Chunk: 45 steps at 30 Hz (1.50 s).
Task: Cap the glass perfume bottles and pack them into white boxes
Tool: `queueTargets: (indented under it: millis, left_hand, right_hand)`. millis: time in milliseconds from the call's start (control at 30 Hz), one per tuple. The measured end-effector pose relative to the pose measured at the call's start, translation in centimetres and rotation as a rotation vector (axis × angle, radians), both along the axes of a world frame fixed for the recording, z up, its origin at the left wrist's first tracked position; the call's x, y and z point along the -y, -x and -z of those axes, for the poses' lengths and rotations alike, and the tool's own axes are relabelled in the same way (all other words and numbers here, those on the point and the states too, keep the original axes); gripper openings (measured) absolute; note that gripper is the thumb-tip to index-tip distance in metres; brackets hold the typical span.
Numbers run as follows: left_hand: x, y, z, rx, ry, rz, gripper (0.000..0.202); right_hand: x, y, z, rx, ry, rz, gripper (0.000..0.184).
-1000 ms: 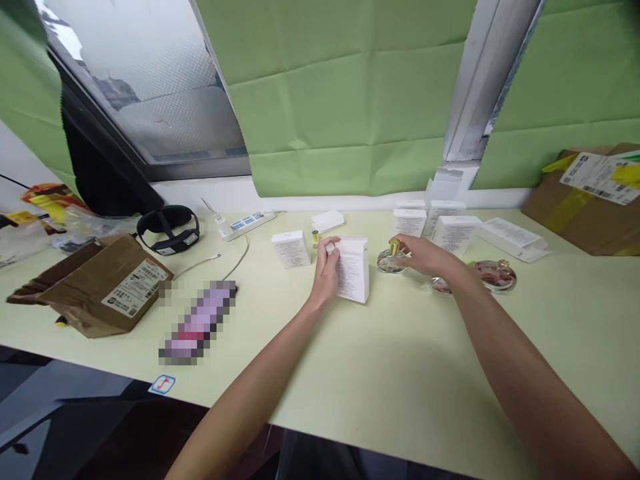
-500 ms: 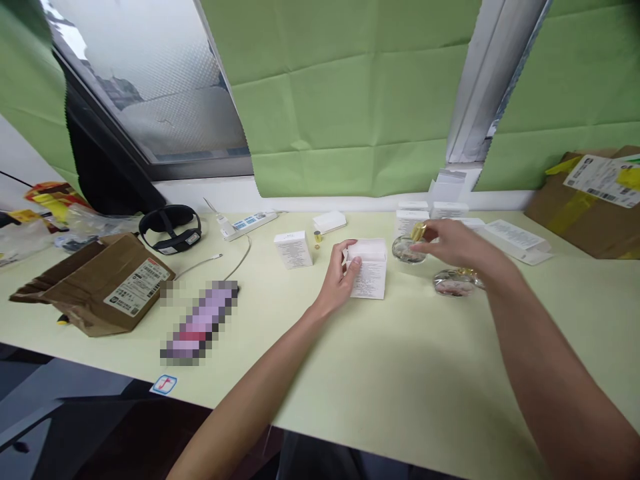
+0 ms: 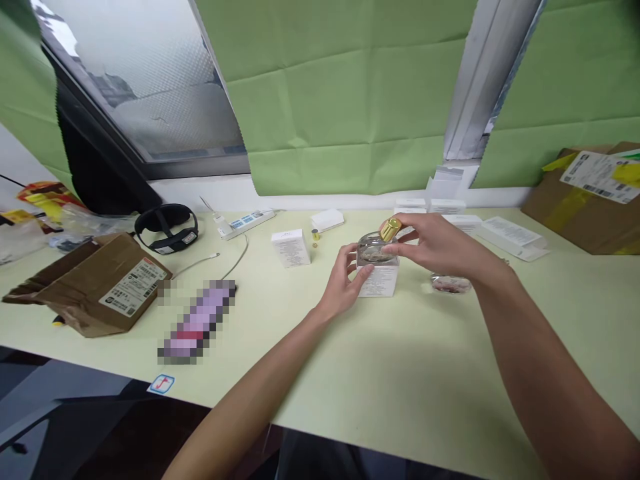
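My right hand (image 3: pixel 425 241) grips a clear glass perfume bottle (image 3: pixel 373 249) near its gold cap (image 3: pixel 391 229). The bottle is tilted at the top of a small white printed box (image 3: pixel 379 281); whether its base is inside cannot be made out. Around the left side of that box my left hand (image 3: pixel 346 283) is closed, thumb on the front. A second glass bottle (image 3: pixel 451 285) lies on the table below my right wrist, partly hidden by it. Left of my hands stands another white box (image 3: pixel 291 249), with a small gold cap (image 3: pixel 315 235) beside it.
Several white cartons (image 3: pixel 453 208) stand along the back right, and an opened flat one (image 3: pixel 514 237) lies near them. Brown cardboard boxes sit at the far right (image 3: pixel 583 200) and left (image 3: pixel 105 287). A power strip (image 3: pixel 249 223), black headset (image 3: pixel 167 229) and blurred phone (image 3: pixel 199 322) are to the left.
My right hand has carried the perfume bottle leftward from beside the white box to over its top. My left hand still holds the box, which has shifted slightly right in view.
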<state>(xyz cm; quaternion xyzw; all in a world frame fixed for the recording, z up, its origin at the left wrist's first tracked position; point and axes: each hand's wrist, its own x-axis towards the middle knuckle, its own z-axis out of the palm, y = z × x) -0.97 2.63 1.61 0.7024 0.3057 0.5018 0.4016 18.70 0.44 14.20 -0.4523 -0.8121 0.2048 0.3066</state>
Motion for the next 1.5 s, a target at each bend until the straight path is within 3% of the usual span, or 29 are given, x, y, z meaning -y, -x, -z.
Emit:
queueTargets:
  millis: [267,600,800,1267,1433,1500]
  left_hand:
    - [-0.1,-0.1,-0.3,0.015,0.003,-0.009,0.043]
    - [0.2,0.1,-0.5,-0.08,-0.033,-0.049,0.035]
    - [0.6,0.1,-1.0,-0.137,-0.084,-0.038,0.029]
    - [0.6,0.0,-1.1,-0.157,-0.099,-0.042,0.03]
    - [0.3,0.3,-1.0,-0.163,-0.128,-0.042,0.033]
    - [0.1,0.5,-0.9,-0.167,-0.139,-0.037,0.034]
  right_hand:
    - [-1.1,-0.4,0.9,0.218,-0.102,0.066,0.022]
    - [-1.3,-0.1,1.3,0.273,-0.025,-0.035,0.019]
    - [-0.7,-0.2,1.1,0.227,0.11,-0.034,0.023]
    - [-1.2,1.5,3.3,0.408,0.185,-0.106,0.024]
    - [-0.7,0.4,2.0,0.304,0.219,-0.153,0.027]
    - [-0.4,-0.7,1.0,0.219,0.183,-0.101,0.029]
